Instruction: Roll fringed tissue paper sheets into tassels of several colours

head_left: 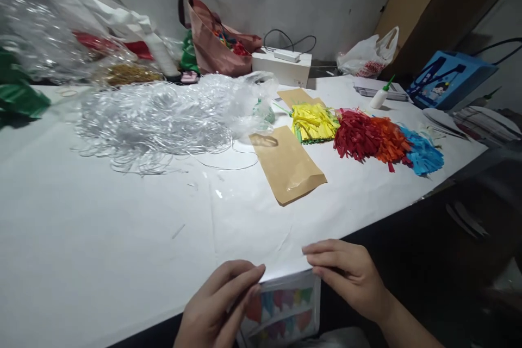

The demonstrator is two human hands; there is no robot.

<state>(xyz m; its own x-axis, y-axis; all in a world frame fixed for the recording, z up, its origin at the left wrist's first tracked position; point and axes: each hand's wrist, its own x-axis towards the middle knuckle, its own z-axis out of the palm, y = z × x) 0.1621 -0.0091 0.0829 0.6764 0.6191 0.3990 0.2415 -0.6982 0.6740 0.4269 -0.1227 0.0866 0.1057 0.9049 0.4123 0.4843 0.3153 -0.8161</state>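
I see the left hand [218, 302] nearly closed, pinching the clear packet [285, 311], right hand [354, 274] half-open at its corner, grip unclear.

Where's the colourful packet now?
The colourful packet is at bottom centre in the head view, between left hand and right hand, at the near edge of the white tabletop.

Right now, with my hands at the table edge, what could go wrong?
The flat packet showing multicoloured shapes might slip past the edge of the white table if your left fingers loosen. The shiny silvery strands near the flat brown paper envelope could tangle. The white bottle with the green nozzle might tip if bumped.
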